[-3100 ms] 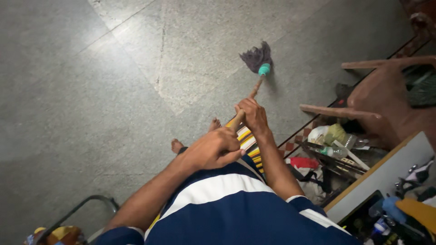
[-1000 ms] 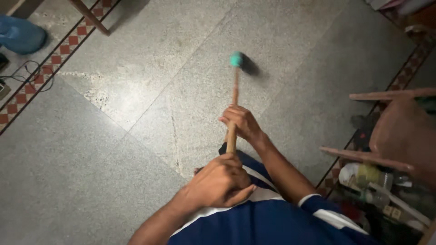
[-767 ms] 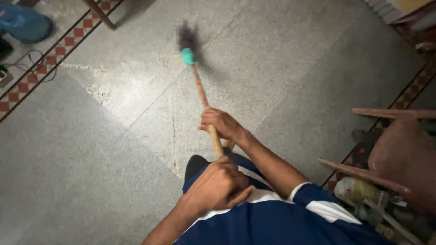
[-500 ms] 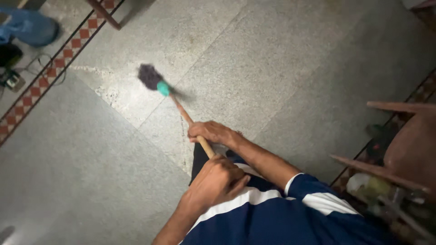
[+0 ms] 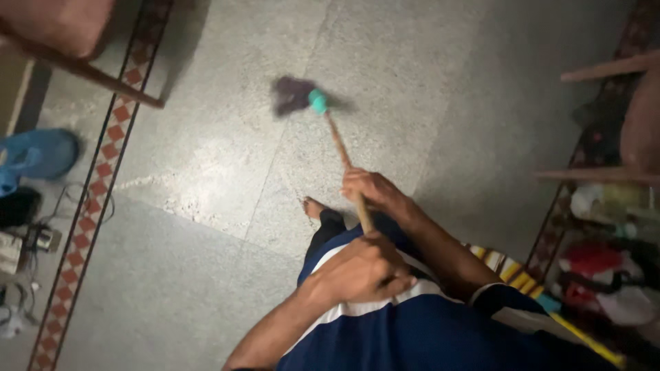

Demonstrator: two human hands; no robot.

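The mop [image 5: 323,120] is being swept across the grey stone floor [image 5: 426,82], its dark stringy head [image 5: 291,94] and teal collar [image 5: 317,102] now lying at about eleven o'clock from the person's body, blurred by motion. Half a second ago the head was being dragged lower and further toward ten o'clock, and before that it was being pushed out near twelve o'clock; so the head is being swung back toward the middle of the tile, and, as a judgement, a side-to-side wiping stroke is being repeated over the same patch rather than new ground being taken. The wooden handle [image 5: 342,148] is being gripped by both hands, set apart along it: the right hand [image 5: 371,192] is being kept clamped further down the shaft toward the head, the left hand [image 5: 362,269] closed around the near end just before the blue and white shirt [image 5: 412,330]. A bare foot [image 5: 314,207] is showing at the shirt's upper edge. Outward, a red-checked border strip [image 5: 103,172] is running at nine o'clock, with a blue bag [image 5: 38,156] and cables [image 5: 27,240] beyond it, a chair leg [image 5: 82,69] at ten o'clock, and a chair [image 5: 619,117] above cluttered items [image 5: 605,275] at three o'clock.
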